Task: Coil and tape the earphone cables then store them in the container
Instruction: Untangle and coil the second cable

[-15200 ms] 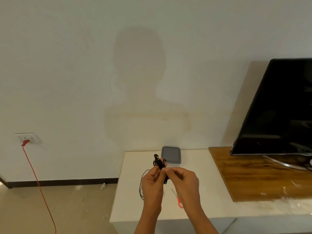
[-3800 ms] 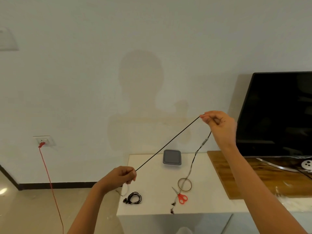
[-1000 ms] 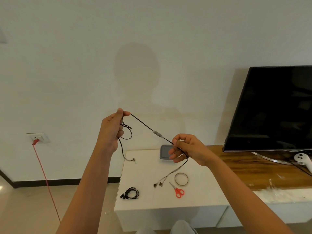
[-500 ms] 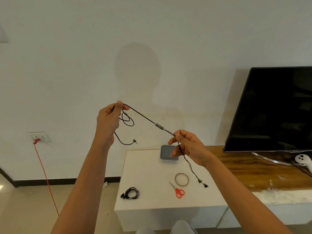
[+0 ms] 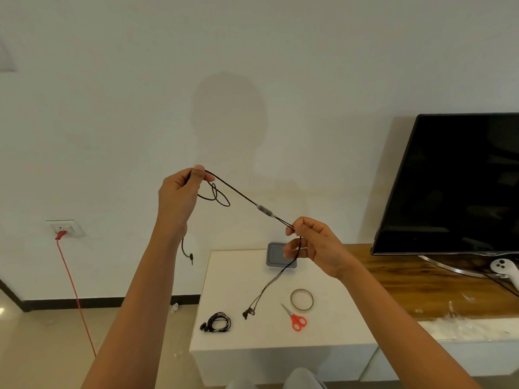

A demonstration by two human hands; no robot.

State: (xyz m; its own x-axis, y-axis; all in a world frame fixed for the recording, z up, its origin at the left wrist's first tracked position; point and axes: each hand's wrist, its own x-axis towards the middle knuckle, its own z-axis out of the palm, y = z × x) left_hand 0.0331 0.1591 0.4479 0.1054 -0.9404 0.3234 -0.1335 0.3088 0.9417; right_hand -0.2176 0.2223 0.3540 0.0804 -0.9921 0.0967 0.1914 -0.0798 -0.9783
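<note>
A black earphone cable stretches in the air between my hands. My left hand, raised high, pinches it with small loops hanging below; the plug end dangles near my forearm. My right hand, lower and to the right, pinches the cable past its inline remote, and the earbud ends hang down over the white table. A second, coiled black earphone lies near the table's front left. A grey lidded container sits at the table's back, partly behind my right hand. A tape roll lies beside red scissors.
A television stands on a wooden top to the right, with a white controller by its stand. A red cord runs from a wall socket down to the floor on the left.
My right hand moved slightly lower and closer to the left hand's line, and the earbud ends swung back left to hang over the table. The plug end dropped beside my left forearm.
</note>
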